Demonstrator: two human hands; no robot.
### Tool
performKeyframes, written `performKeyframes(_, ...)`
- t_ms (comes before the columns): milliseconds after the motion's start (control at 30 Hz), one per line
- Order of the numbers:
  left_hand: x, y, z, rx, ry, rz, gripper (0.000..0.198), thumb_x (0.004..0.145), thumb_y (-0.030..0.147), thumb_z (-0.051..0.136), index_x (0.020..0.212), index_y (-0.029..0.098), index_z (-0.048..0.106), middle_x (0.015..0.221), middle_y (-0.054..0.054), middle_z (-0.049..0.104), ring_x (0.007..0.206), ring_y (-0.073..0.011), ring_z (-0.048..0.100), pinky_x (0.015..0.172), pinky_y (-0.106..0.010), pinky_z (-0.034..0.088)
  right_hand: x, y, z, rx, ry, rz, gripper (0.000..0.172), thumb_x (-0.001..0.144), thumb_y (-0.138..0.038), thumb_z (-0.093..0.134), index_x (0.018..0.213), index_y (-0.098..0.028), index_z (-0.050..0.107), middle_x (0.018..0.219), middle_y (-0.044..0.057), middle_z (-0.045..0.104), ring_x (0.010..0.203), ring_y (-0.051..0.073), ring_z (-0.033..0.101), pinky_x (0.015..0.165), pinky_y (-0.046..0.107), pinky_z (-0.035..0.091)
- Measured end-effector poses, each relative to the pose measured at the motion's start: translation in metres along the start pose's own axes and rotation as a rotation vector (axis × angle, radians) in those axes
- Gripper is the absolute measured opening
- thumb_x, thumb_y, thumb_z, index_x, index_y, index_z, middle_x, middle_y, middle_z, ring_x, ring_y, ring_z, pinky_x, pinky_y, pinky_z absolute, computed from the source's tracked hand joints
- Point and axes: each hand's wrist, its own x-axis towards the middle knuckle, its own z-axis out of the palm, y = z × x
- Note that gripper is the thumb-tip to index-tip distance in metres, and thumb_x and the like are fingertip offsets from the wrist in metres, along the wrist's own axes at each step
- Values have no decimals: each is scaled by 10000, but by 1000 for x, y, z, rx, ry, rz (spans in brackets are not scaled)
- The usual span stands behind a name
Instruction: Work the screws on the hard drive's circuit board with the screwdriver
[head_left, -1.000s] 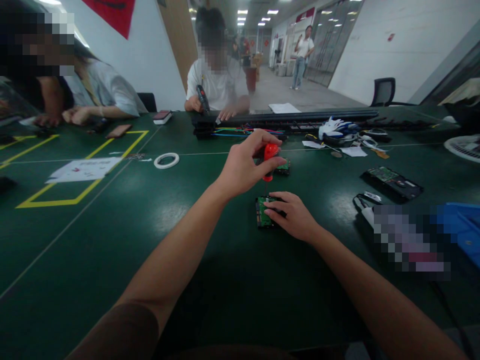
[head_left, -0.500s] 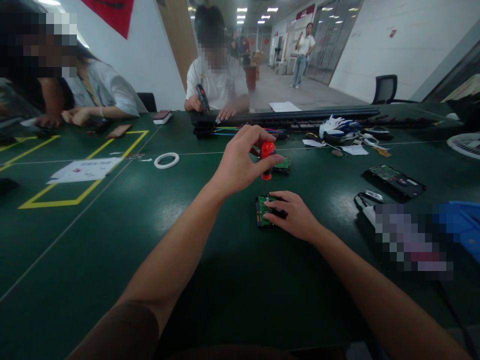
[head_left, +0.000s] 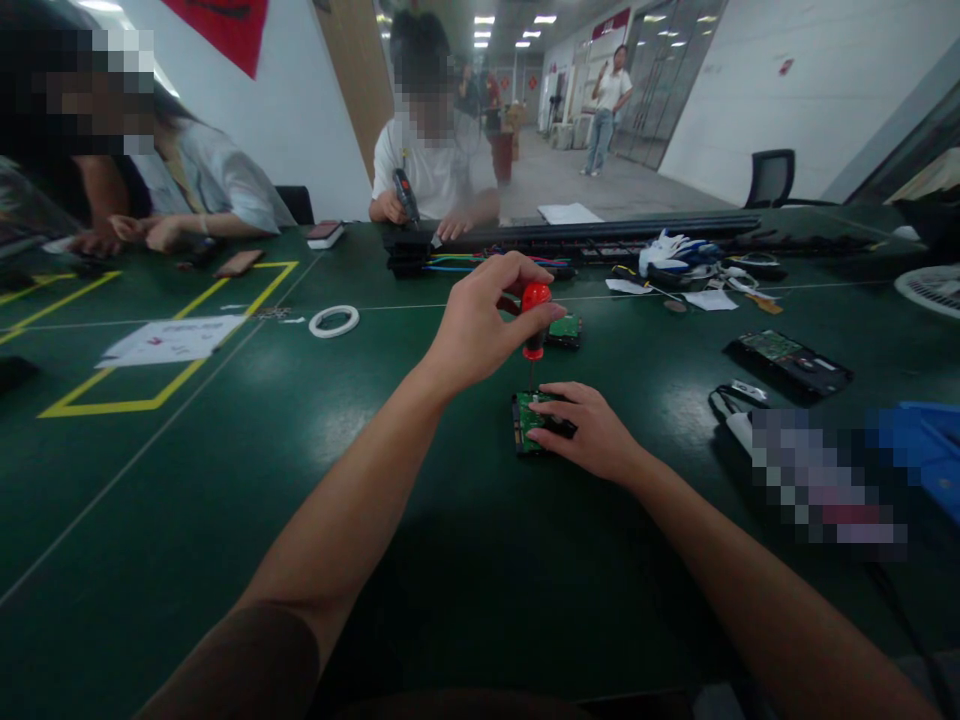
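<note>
My left hand (head_left: 491, 320) grips the red and black handle of a screwdriver (head_left: 534, 340), which stands upright with its tip down at a small drive with a green circuit board (head_left: 526, 432). My right hand (head_left: 589, 432) lies over the right part of that drive, fingers spread, fingertips touching the board. Just behind the screwdriver a second green-boarded drive (head_left: 566, 330) lies on the table. Where exactly the screwdriver tip meets the board is too small to tell.
On the green table (head_left: 420, 620) are a white ring (head_left: 334, 321), a paper sheet (head_left: 169, 341), a larger drive (head_left: 787, 362), white-blue gloves (head_left: 675, 256) and a blue object (head_left: 919, 450). Across the table a person (head_left: 435, 165) holds a power tool (head_left: 405, 195). More people are at the left.
My hands, the screwdriver and the drive have hardly moved. At the left, a seated person's hands have shifted slightly.
</note>
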Motion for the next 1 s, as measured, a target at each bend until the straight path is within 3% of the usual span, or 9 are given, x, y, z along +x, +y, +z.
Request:
performKeyframes(267, 0, 3, 2, -95, -66, -18, 333, 925, 206, 686, 1259, 204, 680, 1196, -56, 735, 1016, -169, 715, 925, -320, 610, -1, 0, 2, -6, 15, 3, 380, 938, -503, 724, 1252, -291, 753, 1418, 99, 662, 1315, 315, 620, 1147, 599, 458)
performKeyframes(1000, 0, 3, -2, -97, -114, -36, 296, 935, 241, 690, 1230, 209, 689, 1125, -49, 740, 1009, -174, 716, 873, -301, 613, 0, -1, 0, 0, 7, 20, 421, 932, -524, 720, 1275, -280, 726, 1412, 95, 672, 1322, 323, 620, 1154, 610, 458)
